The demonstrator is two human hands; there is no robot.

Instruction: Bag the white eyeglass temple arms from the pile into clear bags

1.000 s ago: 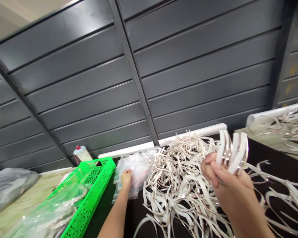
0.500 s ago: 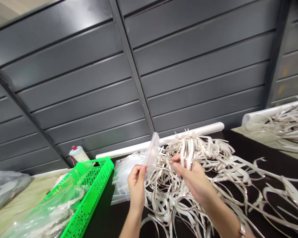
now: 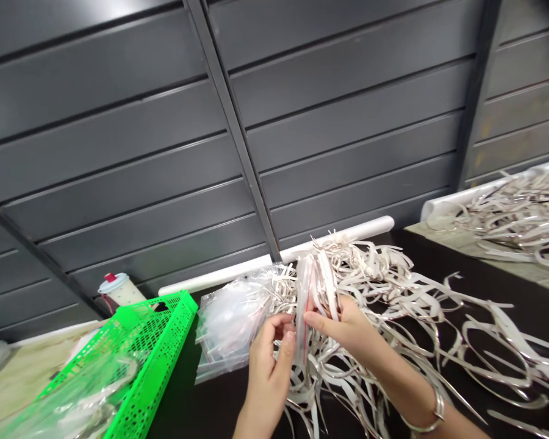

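Note:
My right hand [image 3: 341, 326] is closed around a looped bundle of white and silver strips [image 3: 328, 283]. Its thumb also pins a clear zip bag [image 3: 303, 311] with a red seal line, upright against the bundle's left side. Just left of the bag is my left hand [image 3: 272, 353], fingers bent and thumb apart, with nothing visible between them. Beneath both hands spreads a tangled heap of similar curved strips [image 3: 370, 286]. A stack of clear bags [image 3: 231, 329] lies left of the heap.
On the left a green perforated basket [image 3: 165, 360] holds bagged strips [image 3: 96, 402]. Behind it stands a cup with a red-topped lid [image 3: 119, 288]. A white tube [image 3: 215, 275] runs along the grey panel wall [image 3: 132, 146]. More strips [image 3: 521, 213] lie at far right.
The bag has moved right, from my left hand's pinch to my right hand beside the strips. My left hand has loosened and shifted right. The whole view has swung slightly right.

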